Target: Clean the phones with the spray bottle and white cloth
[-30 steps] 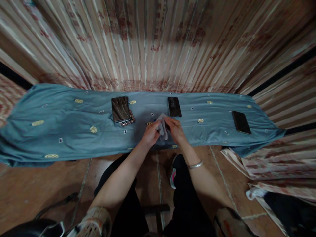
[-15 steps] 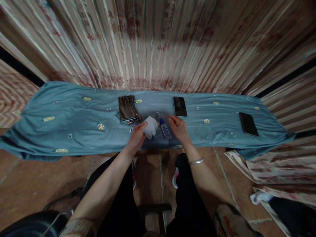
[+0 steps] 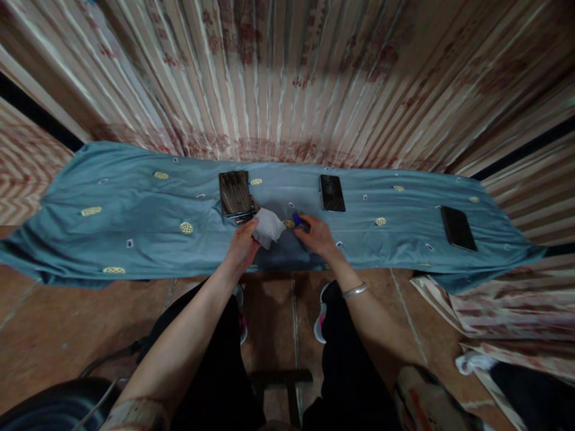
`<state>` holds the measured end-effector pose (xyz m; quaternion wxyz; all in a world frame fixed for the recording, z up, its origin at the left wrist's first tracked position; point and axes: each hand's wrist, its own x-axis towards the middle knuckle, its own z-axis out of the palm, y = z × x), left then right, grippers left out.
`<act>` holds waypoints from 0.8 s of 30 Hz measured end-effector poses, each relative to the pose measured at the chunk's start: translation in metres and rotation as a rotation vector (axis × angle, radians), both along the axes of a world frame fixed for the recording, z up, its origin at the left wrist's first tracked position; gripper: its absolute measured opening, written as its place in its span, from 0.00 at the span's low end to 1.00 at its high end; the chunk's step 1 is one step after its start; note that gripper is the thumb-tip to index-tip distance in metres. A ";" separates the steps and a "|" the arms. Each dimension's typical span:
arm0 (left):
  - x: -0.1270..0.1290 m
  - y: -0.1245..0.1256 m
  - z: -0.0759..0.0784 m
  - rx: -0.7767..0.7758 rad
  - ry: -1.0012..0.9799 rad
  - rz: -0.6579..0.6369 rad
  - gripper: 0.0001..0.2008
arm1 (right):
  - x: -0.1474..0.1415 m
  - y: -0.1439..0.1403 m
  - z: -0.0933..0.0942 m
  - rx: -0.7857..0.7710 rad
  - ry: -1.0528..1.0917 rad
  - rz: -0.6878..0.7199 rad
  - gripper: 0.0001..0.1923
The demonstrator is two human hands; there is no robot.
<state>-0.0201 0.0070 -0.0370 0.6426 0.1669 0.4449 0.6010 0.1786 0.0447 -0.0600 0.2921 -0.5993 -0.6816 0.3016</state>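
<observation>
A white tissue (image 3: 268, 228) is pinched between the thumb and fingers of my left hand (image 3: 244, 240). My right hand (image 3: 318, 236) is closed around a small bottle (image 3: 300, 222); only its blue top end shows past my fingers. Just beyond my left hand lies a stack of dark phones or tablets (image 3: 235, 194), its lower pieces partly hidden by the tissue. Behind my right hand, a single dark-screened phone (image 3: 332, 193) lies flat.
Blue patterned cloth (image 3: 148, 209) covers the long table. Another dark phone (image 3: 458, 228) lies toward its right end. A pleated curtain (image 3: 278, 90) hangs along the back. Below, a dark stool frame (image 3: 282, 378) stands between my legs.
My right hand has come down onto the bottle, which lay loose on the cloth before, and taken hold of it. The left hand with the tissue has shifted slightly left.
</observation>
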 end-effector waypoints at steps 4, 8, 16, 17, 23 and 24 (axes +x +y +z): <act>0.000 0.000 0.002 0.011 -0.005 -0.002 0.05 | -0.001 -0.003 0.008 -0.341 0.624 -0.007 0.12; 0.003 0.000 0.001 0.012 -0.007 -0.026 0.05 | -0.005 -0.012 0.020 -0.590 0.979 0.062 0.15; 0.006 -0.002 0.002 -0.010 -0.014 -0.075 0.09 | -0.008 -0.020 0.032 -0.653 0.998 0.144 0.29; 0.007 -0.002 0.002 -0.012 -0.015 -0.080 0.09 | -0.009 -0.022 0.031 -0.625 0.975 0.156 0.30; 0.009 -0.004 -0.003 0.009 0.003 -0.137 0.08 | -0.017 -0.032 0.018 -0.358 0.619 0.232 0.35; 0.010 -0.005 -0.004 0.007 0.004 -0.134 0.08 | -0.018 -0.033 0.016 -0.282 0.507 0.237 0.35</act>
